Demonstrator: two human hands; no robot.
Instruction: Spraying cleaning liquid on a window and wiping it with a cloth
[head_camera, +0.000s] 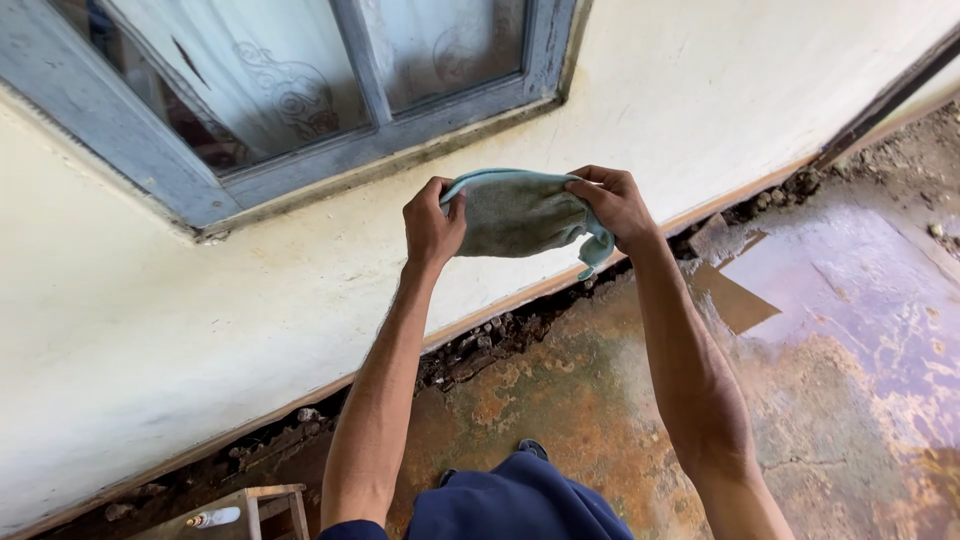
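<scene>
Both my hands hold a light blue-grey cloth (515, 212) stretched between them, raised in front of a cream wall. My left hand (432, 222) pinches the cloth's left edge with thumb and fingers. Gripping the right edge is my right hand (615, 203), with a corner of the cloth hanging below it. A window with a grey-blue frame (300, 165) and patterned frosted glass sits just above and to the left of the cloth.
The cream wall (180, 330) meets a worn, stained floor (820, 370) along a crumbling seam of rubble. A small wooden stool (270, 500) with a white bottle (215, 517) beside it stands at the lower left. My dark blue clothing (510, 500) shows at the bottom.
</scene>
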